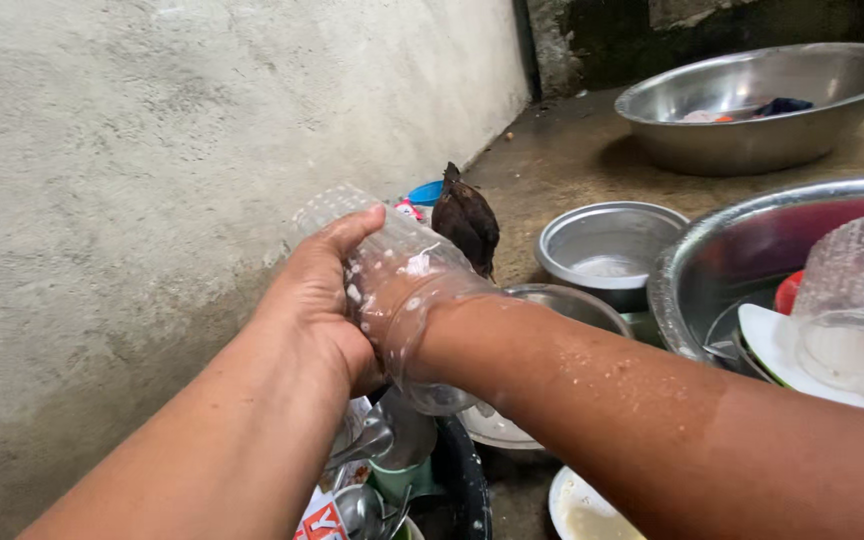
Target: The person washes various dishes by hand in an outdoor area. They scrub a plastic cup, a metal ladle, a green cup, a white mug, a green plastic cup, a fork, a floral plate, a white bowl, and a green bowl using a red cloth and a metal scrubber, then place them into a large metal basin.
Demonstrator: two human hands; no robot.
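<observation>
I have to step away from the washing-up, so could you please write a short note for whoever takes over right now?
Left hand: wrapped around the outside of the clear plastic jar, holding it sideways.
Right hand: pushed inside the jar, seen only through its wall; the wet forearm comes out of the mouth.
Done: a similar jar sits upside down in the big metal basin.
Left: cups and spoons below.
</observation>
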